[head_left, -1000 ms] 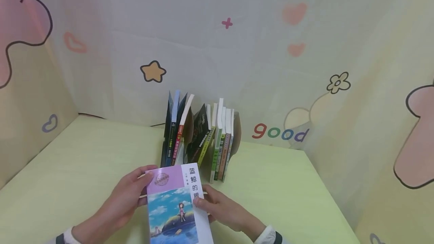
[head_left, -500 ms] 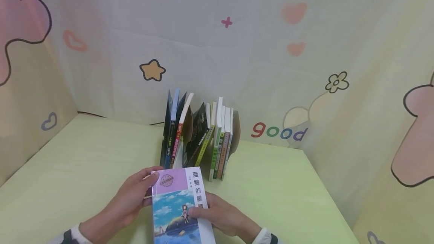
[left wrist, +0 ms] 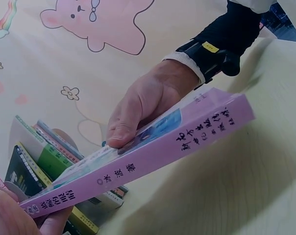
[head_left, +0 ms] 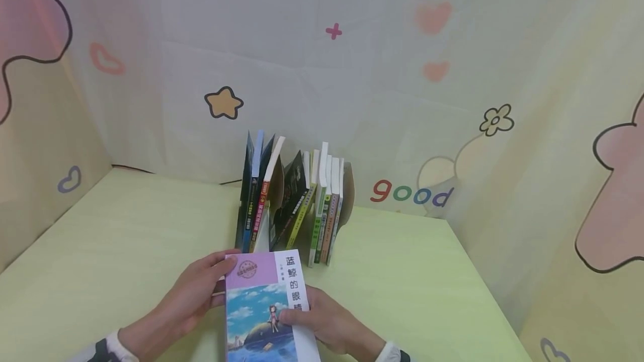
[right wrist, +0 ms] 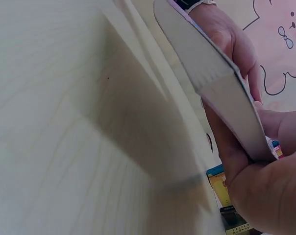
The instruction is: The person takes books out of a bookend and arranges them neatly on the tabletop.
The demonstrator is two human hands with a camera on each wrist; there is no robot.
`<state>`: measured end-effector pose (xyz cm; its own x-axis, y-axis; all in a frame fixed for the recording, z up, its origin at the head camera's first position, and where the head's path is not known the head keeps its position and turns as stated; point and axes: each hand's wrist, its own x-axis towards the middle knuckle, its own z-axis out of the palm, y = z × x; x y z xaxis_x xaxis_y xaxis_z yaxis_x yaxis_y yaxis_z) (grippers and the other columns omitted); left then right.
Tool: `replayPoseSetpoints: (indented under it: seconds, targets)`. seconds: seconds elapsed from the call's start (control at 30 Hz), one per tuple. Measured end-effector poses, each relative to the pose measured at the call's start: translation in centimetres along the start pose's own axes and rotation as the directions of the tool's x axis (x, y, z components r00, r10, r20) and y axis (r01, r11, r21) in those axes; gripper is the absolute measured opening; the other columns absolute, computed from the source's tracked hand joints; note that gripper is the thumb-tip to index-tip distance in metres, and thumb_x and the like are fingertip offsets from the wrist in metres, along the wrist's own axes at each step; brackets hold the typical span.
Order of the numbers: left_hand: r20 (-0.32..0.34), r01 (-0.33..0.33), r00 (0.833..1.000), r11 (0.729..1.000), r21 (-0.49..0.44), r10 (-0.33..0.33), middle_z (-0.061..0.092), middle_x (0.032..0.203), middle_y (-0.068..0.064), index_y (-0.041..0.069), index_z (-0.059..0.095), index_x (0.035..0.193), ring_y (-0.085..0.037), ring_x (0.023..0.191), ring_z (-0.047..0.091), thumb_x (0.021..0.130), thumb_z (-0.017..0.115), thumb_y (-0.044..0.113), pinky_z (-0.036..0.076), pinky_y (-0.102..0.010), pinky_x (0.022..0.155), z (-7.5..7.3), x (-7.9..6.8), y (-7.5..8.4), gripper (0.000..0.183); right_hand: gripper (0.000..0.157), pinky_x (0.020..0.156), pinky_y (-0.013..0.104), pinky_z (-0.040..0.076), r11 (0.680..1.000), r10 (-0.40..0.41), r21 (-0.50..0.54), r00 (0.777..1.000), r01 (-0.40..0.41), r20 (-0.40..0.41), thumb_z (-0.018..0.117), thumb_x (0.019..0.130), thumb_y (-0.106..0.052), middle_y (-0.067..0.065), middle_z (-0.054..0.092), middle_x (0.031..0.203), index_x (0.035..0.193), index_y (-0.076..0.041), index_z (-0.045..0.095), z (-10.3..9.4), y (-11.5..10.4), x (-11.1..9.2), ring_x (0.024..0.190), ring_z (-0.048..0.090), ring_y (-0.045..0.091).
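Note:
A paperback book (head_left: 261, 317) with a pink, white and blue cover is held between both hands, cover up. My left hand (head_left: 193, 292) grips its upper left edge, thumb on the pink band. From the right side my right hand (head_left: 334, 317) pinches it, thumb on the cover picture and fingers hidden beneath. In the left wrist view the pink spine (left wrist: 138, 161) faces the camera and the book is tilted above the table. The right wrist view shows the page edges (right wrist: 216, 88) and a shadow under the book.
Behind the held book, a row of upright books (head_left: 324, 211) stands on the pale table (head_left: 402, 284), some leaning, with a brown bookend (head_left: 348, 194) at the right. A patterned curtain (head_left: 282, 43) closes off the back and sides.
Over the last second the book has shifted slightly right and down in the head view. The right hand's thumb has slid inward from the white strip onto the cover picture.

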<state>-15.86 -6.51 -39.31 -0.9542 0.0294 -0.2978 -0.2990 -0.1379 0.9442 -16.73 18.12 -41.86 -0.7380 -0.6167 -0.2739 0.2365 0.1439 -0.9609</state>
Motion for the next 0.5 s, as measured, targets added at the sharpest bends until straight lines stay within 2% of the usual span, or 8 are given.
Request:
replayPoseSetpoints:
  seconds: [0.23,0.5]
  targets:
    - [0.034,0.014,0.999,1.000,-0.002,-0.014,0.061,0.117,-0.016,0.003,0.043,0.142,-0.024,0.092,0.066,0.099,0.050,0.029,0.054,-0.037,0.079,-0.1,-0.1,0.0,0.050,0.053,0.080,0.044,0.053,0.999,-0.034,0.014,0.999,0.034,0.027,0.060,0.094,-0.025,0.014,0.065,0.118,0.143,-0.012,0.042,0.0,-0.2,-0.9,0.099,0.066,0.031]
    - [0.110,-0.056,0.993,0.985,0.163,0.038,0.061,0.115,-0.013,0.001,0.050,0.135,-0.024,0.090,0.064,0.097,0.055,0.028,0.055,-0.038,0.078,-0.7,0.2,0.2,0.047,0.056,0.081,0.044,0.053,0.999,-0.014,0.052,1.000,0.014,0.013,0.057,0.095,-0.025,0.015,0.064,0.119,0.145,-0.009,0.039,0.0,-0.4,-1.9,0.100,0.066,0.032]
